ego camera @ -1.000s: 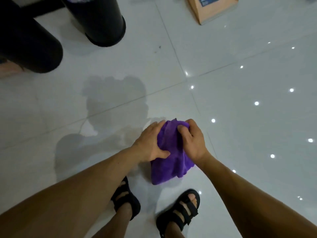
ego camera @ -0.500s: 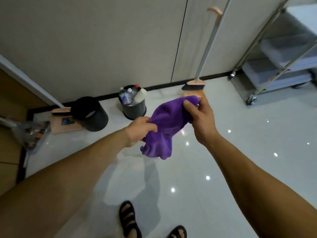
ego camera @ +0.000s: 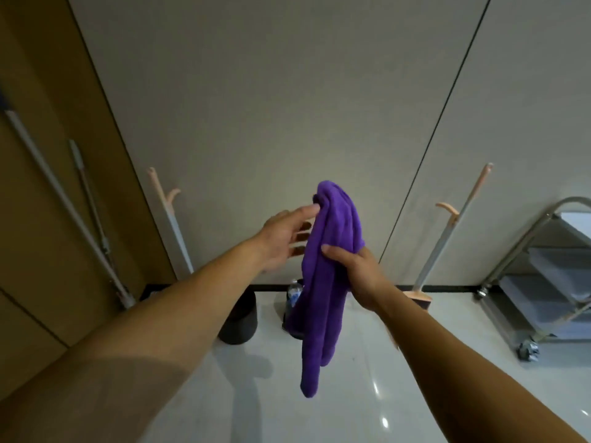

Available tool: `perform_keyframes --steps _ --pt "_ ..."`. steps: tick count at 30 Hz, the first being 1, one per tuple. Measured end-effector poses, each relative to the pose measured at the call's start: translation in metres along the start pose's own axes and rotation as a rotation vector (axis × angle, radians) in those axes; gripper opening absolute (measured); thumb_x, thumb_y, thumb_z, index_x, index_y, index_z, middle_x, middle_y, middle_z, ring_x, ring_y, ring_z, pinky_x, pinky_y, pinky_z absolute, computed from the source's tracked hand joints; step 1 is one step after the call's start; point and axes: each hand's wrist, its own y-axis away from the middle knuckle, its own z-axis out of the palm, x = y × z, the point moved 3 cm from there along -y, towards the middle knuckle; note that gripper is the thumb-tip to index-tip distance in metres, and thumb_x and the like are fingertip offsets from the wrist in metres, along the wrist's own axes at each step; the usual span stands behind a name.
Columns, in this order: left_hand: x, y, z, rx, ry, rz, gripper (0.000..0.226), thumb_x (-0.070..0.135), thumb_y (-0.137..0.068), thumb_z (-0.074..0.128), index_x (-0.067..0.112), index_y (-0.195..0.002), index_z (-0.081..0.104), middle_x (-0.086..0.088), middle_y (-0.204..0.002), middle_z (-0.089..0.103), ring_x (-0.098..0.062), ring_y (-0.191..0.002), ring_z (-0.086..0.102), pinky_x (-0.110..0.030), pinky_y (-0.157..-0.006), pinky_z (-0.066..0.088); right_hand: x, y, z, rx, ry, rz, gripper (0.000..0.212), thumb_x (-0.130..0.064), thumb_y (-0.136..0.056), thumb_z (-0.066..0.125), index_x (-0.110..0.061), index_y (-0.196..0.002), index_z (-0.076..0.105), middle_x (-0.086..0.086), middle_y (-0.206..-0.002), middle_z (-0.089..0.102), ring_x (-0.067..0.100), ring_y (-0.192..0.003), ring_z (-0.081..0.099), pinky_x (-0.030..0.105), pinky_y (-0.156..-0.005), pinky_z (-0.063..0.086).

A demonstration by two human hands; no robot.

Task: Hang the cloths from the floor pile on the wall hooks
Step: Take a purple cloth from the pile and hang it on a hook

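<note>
Cloth (ego camera: 319,314) raised, hanging mostly below right hand (ego camera: 361,273) grip

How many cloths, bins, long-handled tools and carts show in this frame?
Purple cloth: 1
Black bins: 2, one mostly behind the cloth
Long-handled tools: 4
Metal cart: 1
Total: 8

both arms outstretched; left hand (ego camera: 284,241) flat, fingers straight; right hand (ego camera: 358,273) clenched round cloth (ego camera: 319,330).
</note>
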Motion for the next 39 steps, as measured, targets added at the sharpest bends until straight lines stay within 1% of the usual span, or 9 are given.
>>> perform_keyframes --steps 5,14,19,22,25,29,32,36,39 --pt "-0.036 0.028 -0.046 -0.143 -0.335 -0.130 0.049 0.053 -0.071 0.073 0.017 -0.103 0.070 -0.004 -0.101 0.073 -0.022 -0.095 0.068 -0.038 -0.088 0.052 -0.043 -0.015 0.048 0.029 -0.002 0.075 0.035 -0.036 -0.090 0.061 -0.005 -0.106 0.068 0.019 -0.111 0.069 0.033 -0.110 0.063 0.047 -0.102 0.046" --pt "0.017 0.054 -0.084 0.189 -0.472 0.123 0.032 0.046 -0.098 0.044 0.023 -0.088 0.064 0.009 -0.070 0.066 -0.013 -0.068 0.062 -0.029 -0.068 0.047 -0.083 -0.034 0.066 -0.238 0.220 0.098 0.030 -0.013 -0.089 0.063 0.004 -0.114 0.063 0.029 -0.115 0.065 0.045 -0.109 0.061 0.058 -0.099 0.045" --pt "0.061 0.065 -0.099 0.296 -0.196 0.151 0.031 0.044 -0.098 0.045 0.021 -0.111 0.060 -0.014 -0.107 0.070 -0.030 -0.097 0.068 -0.041 -0.082 0.053 -0.121 -0.051 0.064 -0.426 -0.150 -0.005 0.032 -0.022 -0.081 0.068 0.001 -0.102 0.070 0.023 -0.104 0.070 0.031 -0.095 0.070 0.037 -0.077 0.058" --pt "0.091 0.068 -0.105 0.396 -0.019 0.222 0.037 0.047 -0.097 0.045 0.021 -0.115 0.063 -0.006 -0.098 0.074 -0.020 -0.085 0.071 -0.035 -0.073 0.052 -0.124 -0.064 0.056 -0.487 -0.438 -0.015 0.037 -0.029 -0.084 0.062 -0.003 -0.109 0.071 0.021 -0.112 0.069 0.032 -0.105 0.067 0.041 -0.083 0.056" --pt "0.101 0.072 -0.113 0.460 -0.009 0.213 0.039 0.048 -0.096 0.045 0.020 -0.116 0.063 -0.005 -0.099 0.074 -0.020 -0.089 0.071 -0.038 -0.077 0.052 -0.100 -0.070 0.061 -0.565 -0.291 0.094 0.048 -0.026 -0.082 0.063 -0.002 -0.124 0.062 0.022 -0.121 0.065 0.035 -0.113 0.062 0.048 -0.098 0.048" --pt "0.099 0.081 -0.130 0.572 0.036 0.194 0.038 0.049 -0.095 0.047 0.019 -0.110 0.066 -0.004 -0.095 0.074 -0.017 -0.079 0.072 -0.034 -0.066 0.052 -0.118 -0.089 0.051 -0.552 -0.355 0.072 0.028 -0.015 -0.078 0.062 -0.002 -0.099 0.075 0.019 -0.099 0.073 0.029 -0.089 0.072 0.039 -0.075 0.059" --pt "0.103 0.089 -0.141 0.681 0.147 0.227 0.035 0.047 -0.096 0.045 0.020 -0.103 0.065 -0.001 -0.085 0.074 -0.013 -0.066 0.071 -0.026 -0.053 0.052 -0.131 -0.108 0.034 -0.592 -0.572 0.013 0.027 -0.024 -0.083 0.060 -0.006 -0.091 0.078 0.015 -0.097 0.074 0.026 -0.092 0.072 0.040 -0.081 0.058" --pt "0.097 0.095 -0.142 0.781 0.094 0.218 0.037 0.047 -0.096 0.047 0.017 -0.108 0.064 -0.002 -0.080 0.072 -0.016 -0.066 0.069 -0.027 -0.052 0.053 -0.091 -0.109 0.046 -0.755 -0.131 0.137 0.034 -0.004 -0.076 0.069 0.005 -0.109 0.069 0.023 -0.109 0.069 0.033 -0.097 0.070 0.039 -0.078 0.058" --pt "0.092 0.106 -0.147 0.944 -0.035 0.208 0.034 0.047 -0.097 0.046 0.019 -0.100 0.064 -0.002 -0.079 0.067 -0.018 -0.066 0.061 -0.028 -0.059 0.047 -0.091 -0.129 0.046 -0.614 -0.075 0.122 0.041 0.002 -0.070 0.072 0.008 -0.111 0.066 0.025 -0.108 0.069 0.033 -0.096 0.069 0.037 -0.078 0.058"
